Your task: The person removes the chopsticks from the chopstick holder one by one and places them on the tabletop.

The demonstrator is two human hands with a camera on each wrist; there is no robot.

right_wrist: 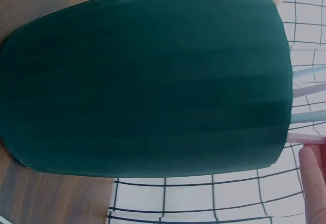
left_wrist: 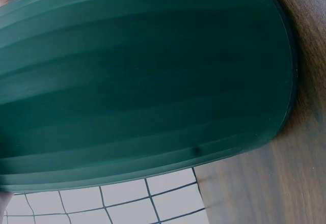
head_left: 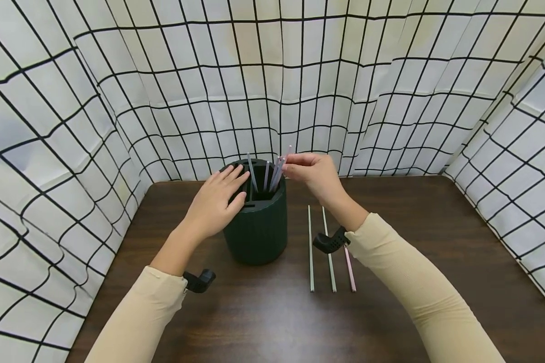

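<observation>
A dark green ribbed desk organizer (head_left: 259, 234) with compartments stands upright on the table, its side filling much of both wrist views. My left hand (head_left: 215, 201) rests on its top left, fingers fairly straight and spread over the rim. At the right side of the rim, my right hand (head_left: 315, 174) pinches a thin pink straw (right_wrist: 300, 138) between thumb and fingertips. Several pale blue and purple straws (head_left: 252, 174) lean inside the open compartment beside it. How deep the pink straw's lower end reaches is hidden by the organizer's wall.
Right of the organizer, two pale green straws (head_left: 311, 252) and a pink straw (head_left: 350, 269) lie roughly parallel on the brown wooden table (head_left: 272, 322). My right wrist and its black camera (head_left: 329, 243) partly cover them. White cloth with a black grid (head_left: 300, 80) surrounds the table's back and sides.
</observation>
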